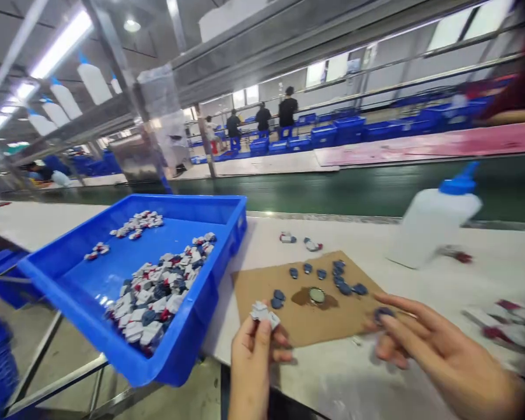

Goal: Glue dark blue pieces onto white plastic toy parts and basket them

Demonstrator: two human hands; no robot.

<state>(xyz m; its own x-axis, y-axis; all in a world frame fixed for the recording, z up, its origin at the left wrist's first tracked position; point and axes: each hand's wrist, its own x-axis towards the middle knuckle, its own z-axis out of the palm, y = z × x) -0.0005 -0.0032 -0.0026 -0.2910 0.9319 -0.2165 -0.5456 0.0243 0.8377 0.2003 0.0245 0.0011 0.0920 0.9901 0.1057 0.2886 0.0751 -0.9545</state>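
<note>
Between the thumb and fingers of my left hand [251, 356] is a small white plastic piece [262, 315], held over the near left corner of a brown cardboard sheet [262, 280]. My right hand [437, 347] pinches a small dark blue piece [382, 315] at the sheet's right edge. Several loose dark blue pieces [321, 273] lie on the cardboard. Among them sits a small round dish [317, 296] with pale green contents, and a dark wet stain surrounds it. Two assembled white, blue and red pieces [312, 244] rest on the table just beyond.
A blue tray [184, 344] at left holds heaps of white, blue and red pieces [157, 291]. At right stands a white squeeze bottle [433, 227] with a blue cap; blurred pieces [503, 321] lie nearer. A green conveyor belt [297, 195] runs behind. People [287, 111] work farther back.
</note>
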